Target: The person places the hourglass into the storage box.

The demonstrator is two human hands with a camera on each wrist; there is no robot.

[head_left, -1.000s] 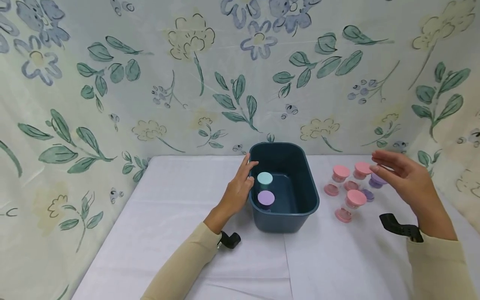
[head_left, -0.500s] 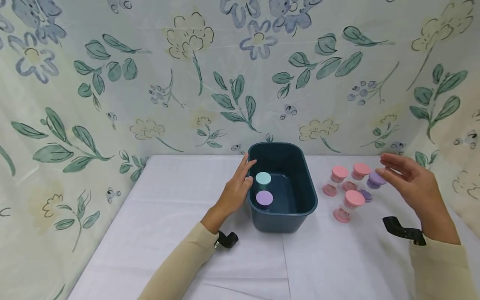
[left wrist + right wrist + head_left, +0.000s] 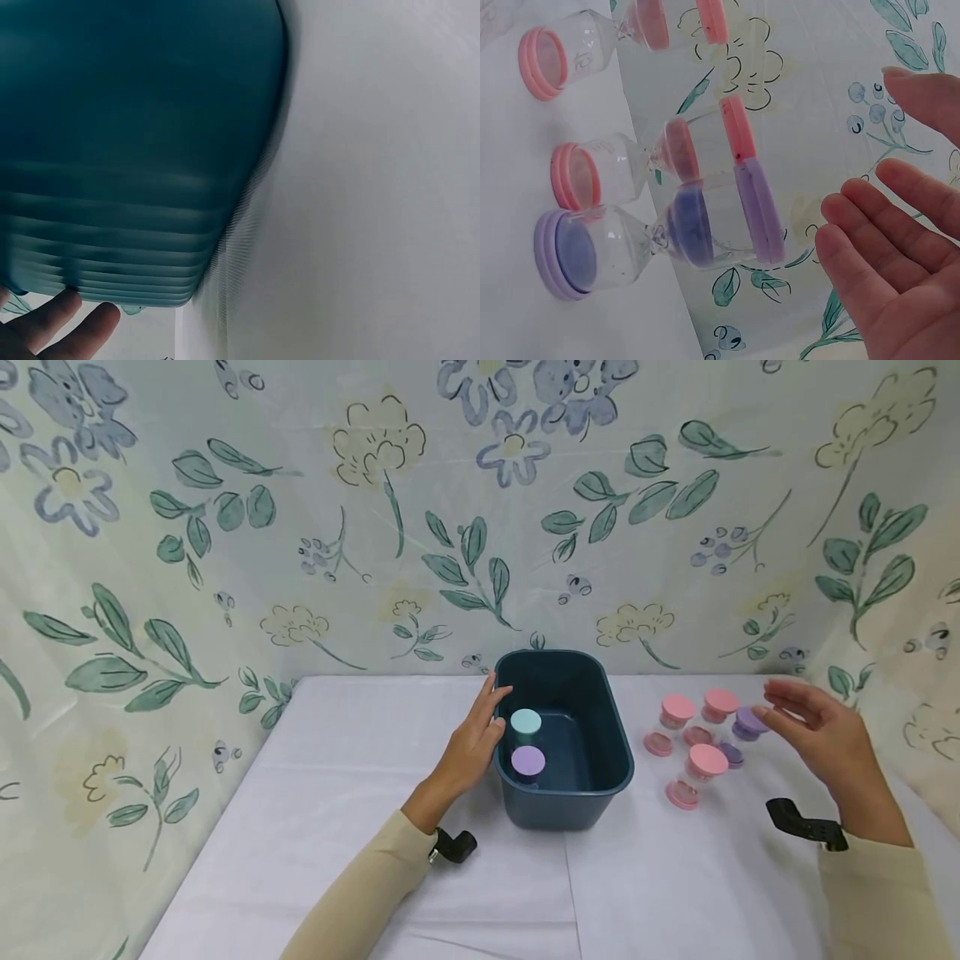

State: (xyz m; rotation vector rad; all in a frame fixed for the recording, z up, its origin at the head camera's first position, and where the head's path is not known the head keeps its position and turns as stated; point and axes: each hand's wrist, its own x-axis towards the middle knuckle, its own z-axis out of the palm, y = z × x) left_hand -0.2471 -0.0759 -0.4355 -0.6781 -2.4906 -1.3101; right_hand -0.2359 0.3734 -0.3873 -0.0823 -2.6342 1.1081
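My left hand [image 3: 471, 747] rests along the left rim of a dark teal plastic bin [image 3: 566, 808], its fingers fairly straight. In the left wrist view, some fingertips [image 3: 94, 330] lie against the bin's ribbed wall. Inside the bin stand a mint-topped hourglass [image 3: 526, 722] and a purple-topped hourglass [image 3: 528, 762]. My right hand [image 3: 821, 731] hovers beside an upright purple hourglass [image 3: 749, 723], fingers spread and nothing held. The right wrist view shows a gap between these fingers and the purple hourglass's cap [image 3: 761, 214].
Upright pink hourglasses stand to the bin's right: one at the left [image 3: 677, 710], one at the back [image 3: 720, 703] and one in front [image 3: 707, 762]. A white cloth covers the table [image 3: 360, 760]. A floral curtain [image 3: 420, 527] hangs behind it.
My right hand has moved a little right and lower, from above a pink hourglass to beside the purple one. The left hand stays on the bin's rim.
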